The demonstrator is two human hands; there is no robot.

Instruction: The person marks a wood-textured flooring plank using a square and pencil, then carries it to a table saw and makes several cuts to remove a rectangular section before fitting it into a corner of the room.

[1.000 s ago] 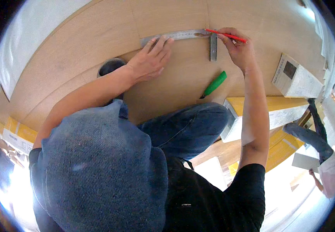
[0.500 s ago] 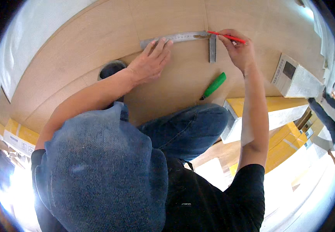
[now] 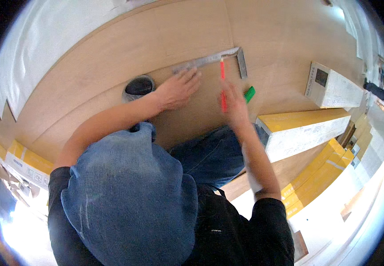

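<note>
A metal try square [image 3: 242, 64] lies on the wood-coloured board [image 3: 192, 26], its ruled blade running left from the dark stock. My left hand [image 3: 178, 90] rests with fingers stretched out at the blade's left end. A red pencil [image 3: 222, 71] is in the closed fingers of my right hand [image 3: 234, 101], which is blurred by motion. The pencil points away from me, its tip by the blade. Just right of that hand lies a green-handled knife [image 3: 250, 94], partly hidden behind it.
My shoe [image 3: 138, 86] stands on the board, left of my left hand. White-and-yellow cartons [image 3: 307, 133] lie at right, with a smaller box [image 3: 334, 86] beyond them. Another carton [image 3: 27, 164] sits at far left. White sheeting [image 3: 45, 48] borders the board's far left.
My right hand has come left and nearer to me, and the pencil has swung from lying sideways to pointing away. The try square now sits more tilted in view. My left hand stays by the blade.
</note>
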